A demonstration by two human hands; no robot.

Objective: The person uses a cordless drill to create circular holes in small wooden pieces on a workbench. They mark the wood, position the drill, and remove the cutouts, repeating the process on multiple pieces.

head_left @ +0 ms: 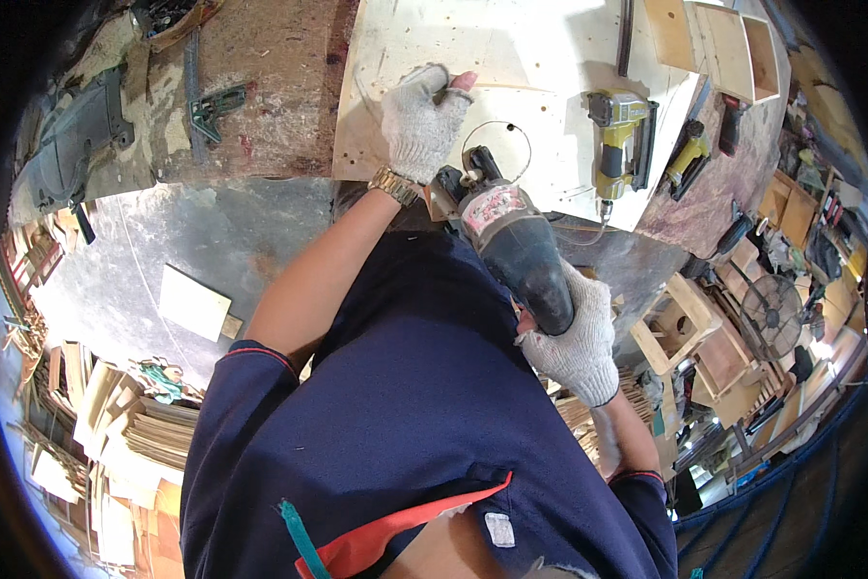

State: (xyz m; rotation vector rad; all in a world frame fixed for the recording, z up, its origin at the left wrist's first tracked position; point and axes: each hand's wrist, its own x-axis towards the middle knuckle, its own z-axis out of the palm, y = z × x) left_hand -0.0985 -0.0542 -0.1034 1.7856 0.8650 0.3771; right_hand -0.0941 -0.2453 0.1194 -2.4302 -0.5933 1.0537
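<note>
My right hand (578,343), in a white knit glove, grips the rear of a dark barrel-bodied power tool (521,246), which looks like a jigsaw. A worn red-and-white sticker wraps its front part, and the blade is hidden. The tool's front rests at the near edge of a pale plywood board (492,48), beside a thin drawn circle with a small dark hole in it. On the board left of that circle lies my gloved left hand (421,125), its bare-tipped thumb spread away from the fingers. A gold watch (395,185) sits on that wrist.
A yellow-green nail gun (615,145) with a hose lies right of the circle; a second yellow tool (687,159) is farther right. Open wooden boxes (728,53) stand at the far right. A green clamp-like tool (217,111) lies left. Wood offcuts (154,434) and a fan (773,307) flank me.
</note>
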